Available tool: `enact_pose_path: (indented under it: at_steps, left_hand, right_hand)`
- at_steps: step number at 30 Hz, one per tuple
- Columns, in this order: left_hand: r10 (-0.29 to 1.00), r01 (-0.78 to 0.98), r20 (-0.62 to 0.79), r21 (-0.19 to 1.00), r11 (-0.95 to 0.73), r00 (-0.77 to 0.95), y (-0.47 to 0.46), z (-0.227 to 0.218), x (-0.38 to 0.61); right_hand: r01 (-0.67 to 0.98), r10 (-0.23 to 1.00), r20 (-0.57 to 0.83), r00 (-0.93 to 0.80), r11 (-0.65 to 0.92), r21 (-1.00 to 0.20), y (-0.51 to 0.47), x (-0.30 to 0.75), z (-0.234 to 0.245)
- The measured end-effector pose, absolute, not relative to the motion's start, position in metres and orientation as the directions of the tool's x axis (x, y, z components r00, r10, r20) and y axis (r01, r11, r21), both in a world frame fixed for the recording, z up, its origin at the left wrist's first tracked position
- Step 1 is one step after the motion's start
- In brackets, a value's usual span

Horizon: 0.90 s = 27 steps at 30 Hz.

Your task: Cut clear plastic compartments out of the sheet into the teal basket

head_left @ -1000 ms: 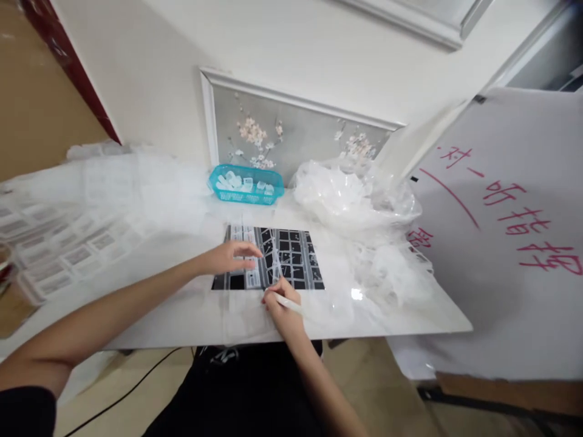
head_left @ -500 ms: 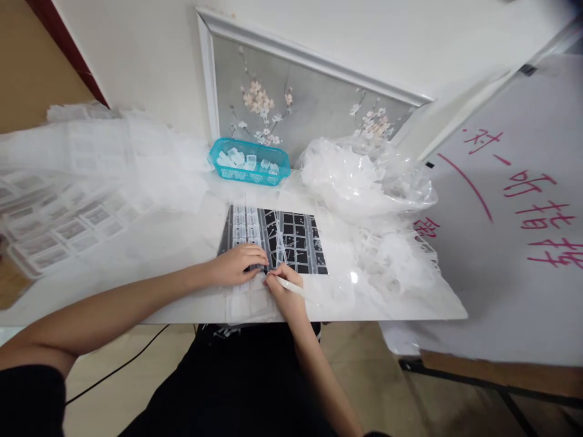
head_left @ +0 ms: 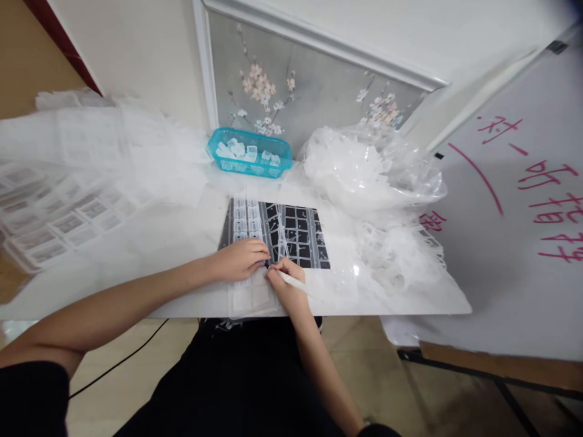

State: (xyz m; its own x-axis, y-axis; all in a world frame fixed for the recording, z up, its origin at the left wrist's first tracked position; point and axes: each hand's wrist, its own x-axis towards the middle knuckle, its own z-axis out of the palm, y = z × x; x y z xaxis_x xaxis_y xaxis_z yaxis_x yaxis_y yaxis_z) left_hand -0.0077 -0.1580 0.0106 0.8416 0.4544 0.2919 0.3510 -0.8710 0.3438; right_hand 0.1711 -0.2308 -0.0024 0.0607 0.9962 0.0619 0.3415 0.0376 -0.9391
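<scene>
A black mat [head_left: 298, 233] lies on the white table [head_left: 182, 291], with a clear plastic sheet of small moulded cells [head_left: 248, 218] laid over its left part. My left hand [head_left: 239, 259] lies on that sheet near the mat's front edge, fingers curled down and pressing on it. My right hand [head_left: 286, 283] is right beside it, closed round a thin white pen-like tool [head_left: 296, 283] whose tip meets the sheet between the two hands.
A teal basket [head_left: 249, 153] of small clear pieces stands at the back by a framed flower picture [head_left: 314, 91]. Crumpled clear plastic [head_left: 368, 176] is heaped on the right, stacked cell sheets [head_left: 68, 212] on the left. A white board with red writing [head_left: 523, 200] stands to the right.
My left hand has slid back toward me along the sheet and now meets my right hand. The camera has tilted down and moved closer.
</scene>
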Motion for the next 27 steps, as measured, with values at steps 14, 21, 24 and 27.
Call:
enact_pose_path:
  at_steps: [14, 21, 24, 27]
  left_hand:
    - [0.997, -0.494, 0.048, 0.867, -0.072, -0.061, -0.111, 0.054, -0.057]
    - [0.574, 0.283, 0.129, 0.770, -0.572, 0.809, -0.162, 0.071, -0.054]
    - [0.428, 0.326, 0.104, 0.497, -0.804, 0.898, -0.174, 0.060, -0.045]
    - [0.360, 0.318, 0.074, 0.326, -0.890, 0.930, -0.177, 0.042, -0.039]
  right_hand:
    - [0.331, 0.978, 0.111, 0.177, 0.047, -0.942, -0.249, 0.163, 0.017]
    - [0.328, 0.994, 0.108, -0.017, 0.108, -0.938, -0.272, 0.158, 0.020]
    - [0.335, 0.996, 0.092, -0.004, 0.088, -0.938, -0.272, 0.156, 0.012]
    - [0.336, 0.997, 0.079, -0.006, 0.077, -0.939, -0.272, 0.156, 0.007]
